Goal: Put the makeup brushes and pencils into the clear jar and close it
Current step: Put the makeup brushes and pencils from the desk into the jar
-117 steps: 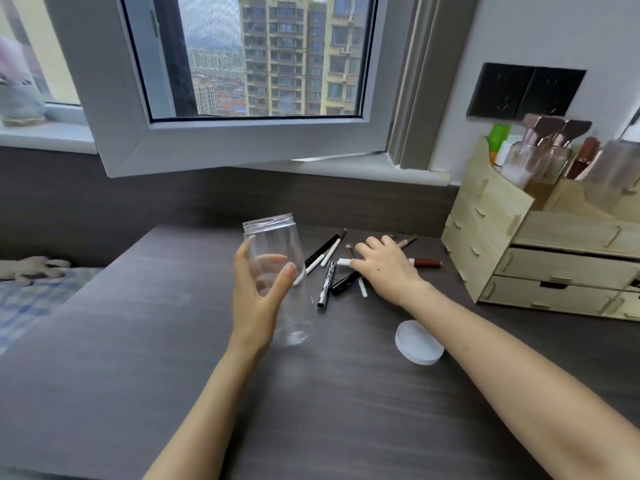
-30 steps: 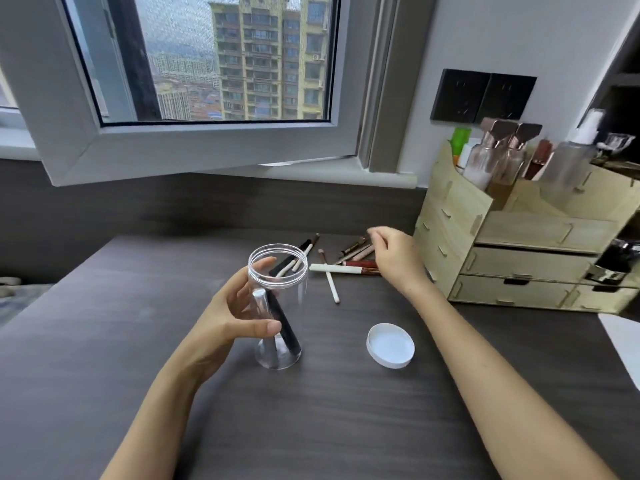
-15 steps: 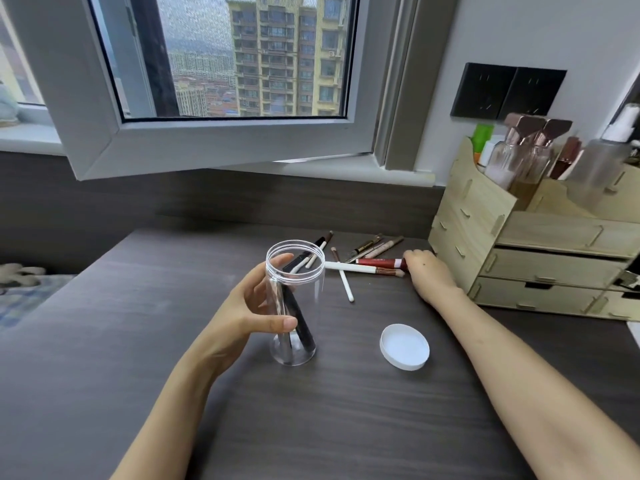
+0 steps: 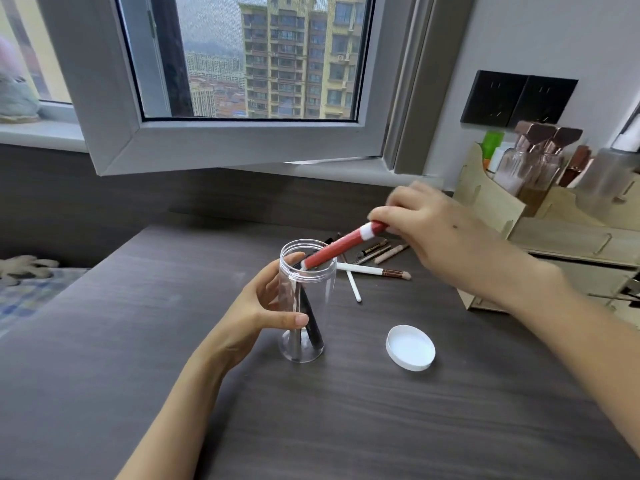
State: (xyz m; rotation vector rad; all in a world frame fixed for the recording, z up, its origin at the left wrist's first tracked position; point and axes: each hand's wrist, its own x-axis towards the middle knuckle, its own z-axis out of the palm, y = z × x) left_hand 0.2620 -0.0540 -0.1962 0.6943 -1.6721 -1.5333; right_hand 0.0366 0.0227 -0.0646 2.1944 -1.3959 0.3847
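Note:
The clear jar [image 4: 313, 271] stands upright and lidless on the dark desk, with my left hand [image 4: 258, 311] wrapped around its side. A black pencil [image 4: 311, 323] leans inside it. My right hand [image 4: 440, 237] grips a red tube with a white band [image 4: 341, 249] by its upper end. The tube slants down to the left, and its lower tip is at the jar's mouth. Behind the jar lie a white-handled brush [image 4: 372, 270], a thin white stick [image 4: 354, 287] and several brownish pencils [image 4: 381, 251]. The white lid [image 4: 410, 347] rests upside down to the right of the jar.
A wooden drawer organiser [image 4: 498, 216] with bottles on top stands at the right, close behind my right forearm. An open window sash [image 4: 228, 143] juts out above the back of the desk [image 4: 346, 427]. A bed with a checked cover [image 4: 24, 292] borders the desk's left edge.
My right hand picked the red tube off the desk and carried it up and left to the jar's mouth. Since the earliest frame, the jar was set upright and a black pencil went in.

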